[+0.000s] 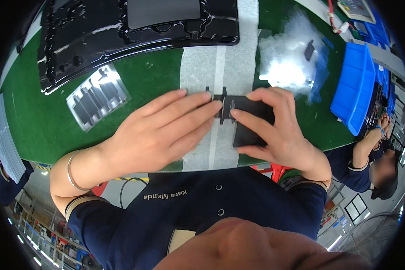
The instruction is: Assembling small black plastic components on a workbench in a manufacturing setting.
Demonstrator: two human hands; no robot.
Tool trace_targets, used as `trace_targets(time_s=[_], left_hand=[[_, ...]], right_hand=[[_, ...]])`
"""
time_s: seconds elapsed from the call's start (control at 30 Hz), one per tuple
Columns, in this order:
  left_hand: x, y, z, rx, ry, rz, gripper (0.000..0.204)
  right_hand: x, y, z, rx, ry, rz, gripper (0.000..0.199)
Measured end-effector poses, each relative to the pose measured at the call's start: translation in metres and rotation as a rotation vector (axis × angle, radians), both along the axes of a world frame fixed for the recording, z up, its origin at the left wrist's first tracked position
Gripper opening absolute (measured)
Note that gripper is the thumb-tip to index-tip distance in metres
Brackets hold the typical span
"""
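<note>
My right hand (281,128) grips a flat dark grey rectangular piece (249,130) by its edges, thumb and fingers bent around it. The piece lies over a pale cloth strip (198,67) on the table. At its left edge is a thin black part with short tabs (223,118), which touches or overlaps it. My left hand (162,128) lies flat with its fingers stretched out side by side, fingertips on the black part. What is under that palm is hidden.
A glossy black moulded tray (166,38) stands beyond my hands. On the green table (153,67) lie a clear sheet with black strips (96,96) at left and a pile of clear plastic bags (288,63) at right. Beyond the bags is a blue bin (353,90). Another person sits at far right.
</note>
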State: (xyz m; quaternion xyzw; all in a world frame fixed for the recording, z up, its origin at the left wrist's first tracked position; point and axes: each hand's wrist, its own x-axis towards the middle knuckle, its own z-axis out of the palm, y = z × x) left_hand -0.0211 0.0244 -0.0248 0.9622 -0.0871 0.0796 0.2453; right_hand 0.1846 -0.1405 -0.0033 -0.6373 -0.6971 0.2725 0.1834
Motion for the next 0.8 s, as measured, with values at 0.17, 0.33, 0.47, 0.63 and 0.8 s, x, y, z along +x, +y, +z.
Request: trace_targets(time_s=[0.17, 0.33, 0.47, 0.63, 0.8], left_hand=[[-0.014, -0.029, 0.03, 0.013, -0.175, 0.028, 0.032], [-0.021, -0.061, 0.014, -0.356, -0.286, 0.503, 0.046], [-0.008, -0.095, -0.006, -1.108, -0.558, 0.514, 0.071], [-0.016, -0.096, -0.008, -1.378, -0.63, 0.403, 0.057], [-0.028, -0.1, -0.007, -1.378, -0.625, 0.415, 0.054]], right_hand=[[-0.01, 0.0, 0.012, 0.038, 0.07, -0.212, 0.068], [-0.01, -0.002, 0.022, 0.125, 0.171, -0.373, 0.018], [-0.057, -0.011, 0.008, 0.23, 1.047, -0.552, 0.017], [-0.097, -0.01, -0.007, 0.515, 1.226, -0.468, 0.021], [-0.067, -0.008, -0.001, 0.555, 0.979, -0.419, 0.014]])
